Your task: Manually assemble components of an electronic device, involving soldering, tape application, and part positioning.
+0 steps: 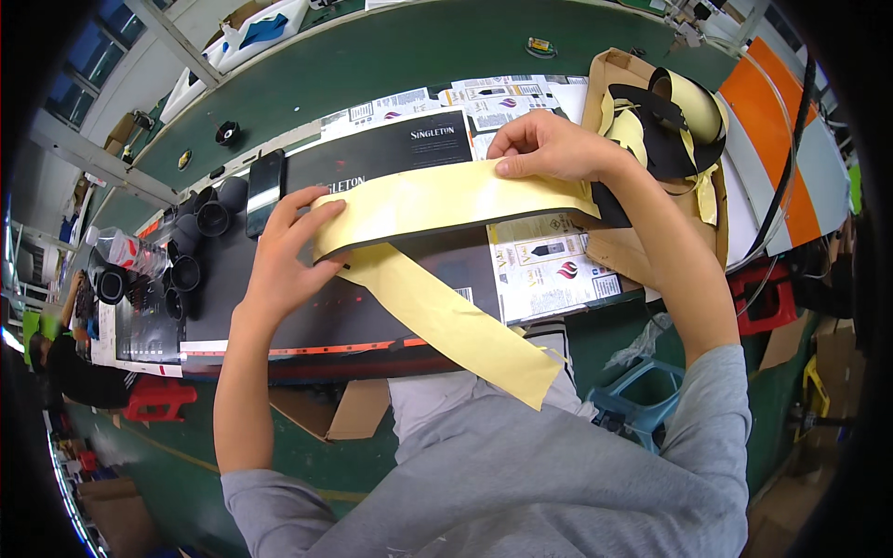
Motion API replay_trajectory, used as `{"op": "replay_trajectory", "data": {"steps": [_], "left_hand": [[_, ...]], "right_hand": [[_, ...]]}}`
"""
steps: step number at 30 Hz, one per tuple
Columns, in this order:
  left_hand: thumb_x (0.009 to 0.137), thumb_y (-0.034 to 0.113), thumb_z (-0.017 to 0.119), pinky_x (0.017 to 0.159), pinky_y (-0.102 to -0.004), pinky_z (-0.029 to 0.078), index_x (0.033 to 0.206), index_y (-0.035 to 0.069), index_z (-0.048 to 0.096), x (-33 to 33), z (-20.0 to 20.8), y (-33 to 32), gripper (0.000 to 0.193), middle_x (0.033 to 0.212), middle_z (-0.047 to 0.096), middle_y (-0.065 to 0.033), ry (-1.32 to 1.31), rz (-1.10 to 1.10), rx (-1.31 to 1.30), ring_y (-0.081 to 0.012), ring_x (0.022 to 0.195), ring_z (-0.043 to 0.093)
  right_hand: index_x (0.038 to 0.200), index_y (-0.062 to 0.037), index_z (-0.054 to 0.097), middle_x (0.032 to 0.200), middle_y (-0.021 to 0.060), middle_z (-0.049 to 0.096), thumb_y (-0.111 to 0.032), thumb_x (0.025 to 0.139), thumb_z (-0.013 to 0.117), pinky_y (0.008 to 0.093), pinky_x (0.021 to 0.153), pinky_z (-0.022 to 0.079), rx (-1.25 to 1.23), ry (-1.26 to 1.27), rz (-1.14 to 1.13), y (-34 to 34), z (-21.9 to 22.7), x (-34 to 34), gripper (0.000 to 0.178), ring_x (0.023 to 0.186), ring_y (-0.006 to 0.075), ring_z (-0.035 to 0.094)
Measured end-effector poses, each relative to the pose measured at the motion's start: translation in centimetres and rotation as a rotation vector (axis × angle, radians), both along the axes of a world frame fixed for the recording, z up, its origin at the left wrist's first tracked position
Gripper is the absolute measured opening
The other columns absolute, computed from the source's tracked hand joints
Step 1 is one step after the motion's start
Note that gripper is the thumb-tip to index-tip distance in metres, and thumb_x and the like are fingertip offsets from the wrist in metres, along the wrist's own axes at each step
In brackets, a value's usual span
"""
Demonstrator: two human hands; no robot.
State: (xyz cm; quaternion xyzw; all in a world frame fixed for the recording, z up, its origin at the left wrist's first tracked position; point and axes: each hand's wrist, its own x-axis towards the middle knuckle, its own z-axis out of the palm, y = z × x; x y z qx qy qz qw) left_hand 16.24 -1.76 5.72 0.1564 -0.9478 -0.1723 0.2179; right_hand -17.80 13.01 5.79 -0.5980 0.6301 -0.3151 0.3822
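At the frame's centre, the left hand (284,251) and right hand (549,144) each pinched one end of a yellow-backed strip (446,200) above the worktop (372,65).

- A large flat black carton sheet (372,163) with white lettering lies across the middle of the green table, its near edge lined in red.
- Behind it, far centre, white printed carton blanks (493,98) with black panels and small red marks are spread out.
- Near right, another white printed carton blank (549,270) carries a red flame-like mark.
- A brown cardboard box (609,79) stands far right.
- A black phone (265,191), screen dark, lies left of centre.
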Motion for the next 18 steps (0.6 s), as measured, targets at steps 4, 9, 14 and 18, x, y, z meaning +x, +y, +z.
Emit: {"op": "replay_trajectory", "data": {"steps": [4, 9, 14, 18], "left_hand": [[0.06, 0.002, 0.079, 0.09, -0.0372, 0.05, 0.119, 0.012, 0.064, 0.2, -0.7, -0.3, 0.061, 0.129, 0.053, -0.0115, 0.025, -0.006, -0.045, -0.0296, 0.113, 0.055], [0.058, 0.002, 0.08, 0.093, -0.0369, 0.048, 0.118, 0.008, 0.064, 0.2, -0.7, -0.8, 0.063, 0.128, 0.054, -0.0132, -0.093, 0.024, -0.109, -0.0304, 0.112, 0.056], [0.058, 0.021, 0.085, 0.102, -0.0409, 0.041, 0.121, 0.008, 0.063, 0.1, -0.1, -1.7, 0.068, 0.132, 0.051, -0.0141, -0.3, 0.02, 0.07, -0.0333, 0.121, 0.051], [0.062, 0.037, 0.086, 0.108, -0.0454, 0.037, 0.13, 0.01, 0.058, -0.9, 1.1, -1.4, 0.079, 0.14, 0.045, -0.0171, -0.429, -0.033, 0.095, -0.0378, 0.131, 0.042]], "right_hand": [[0.097, 0.0007, 0.068, 0.073, -0.0047, 0.057, -0.02, 0.087, 0.07, 0.0219, 0.065, 0.041, -0.018, -0.027, 0.021, 0.3, 0.5, 0.1, 0.023, 0.069, 0.0036, 0.049], [0.099, 0.0017, 0.068, 0.08, 0.0015, 0.062, -0.018, 0.085, 0.068, 0.0247, 0.071, 0.045, -0.04, 0.091, 0.071, 0.1, -0.1, -0.2, 0.024, 0.075, 0.0091, 0.054], [0.103, 0.0018, 0.066, 0.095, 0.0123, 0.066, -0.011, 0.078, 0.068, 0.0313, 0.08, 0.051, -0.146, 0.236, 0.089, -0.6, -3.9, -0.9, 0.028, 0.089, 0.0222, 0.063], [0.1, 0.002, 0.066, 0.094, 0.0136, 0.064, -0.009, 0.076, 0.069, 0.033, 0.079, 0.051, -0.232, 0.254, 0.054, -0.8, -4.7, -0.3, 0.026, 0.088, 0.0241, 0.063]]}}
